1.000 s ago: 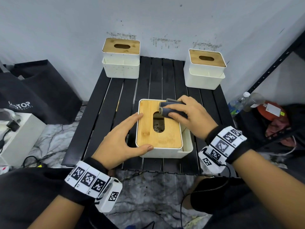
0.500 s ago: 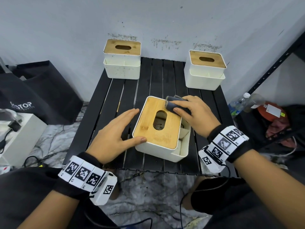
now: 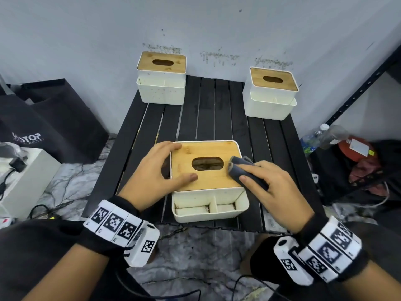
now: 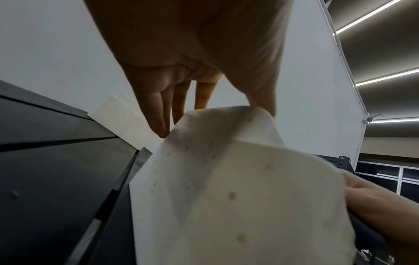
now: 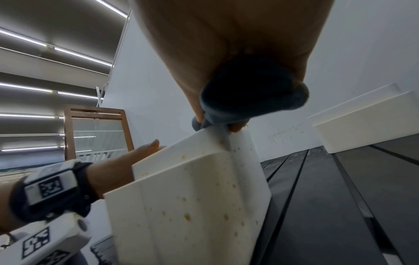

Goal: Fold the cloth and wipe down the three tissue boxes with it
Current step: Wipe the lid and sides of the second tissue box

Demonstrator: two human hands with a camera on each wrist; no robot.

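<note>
The near tissue box (image 3: 208, 216), white with a bamboo lid, stands at the front of the black slatted table (image 3: 217, 116), its open side pocket facing me. My left hand (image 3: 182, 161) grips its left edge, thumb on the lid, fingers (image 4: 158, 116) at the far left corner. My right hand (image 3: 251, 177) holds the folded dark grey cloth (image 3: 238, 168) against the lid's right edge. From the right wrist the cloth (image 5: 254, 93) bunches in the palm above the speckled box (image 5: 192, 206). Two more boxes stand at the back left (image 3: 161, 83) and back right (image 3: 271, 94).
A grey wall rises right behind the table. A black bag (image 3: 43, 122) and a white case (image 3: 21, 181) with cables sit on the floor to the left. To the right are a plastic bottle (image 3: 319, 135), a red object (image 3: 355, 151) and a black rack (image 3: 358, 90).
The near box has turned about a quarter clockwise under my left hand, so its side pocket now faces me. My right hand and cloth moved from the lid's far corner to its right edge.
</note>
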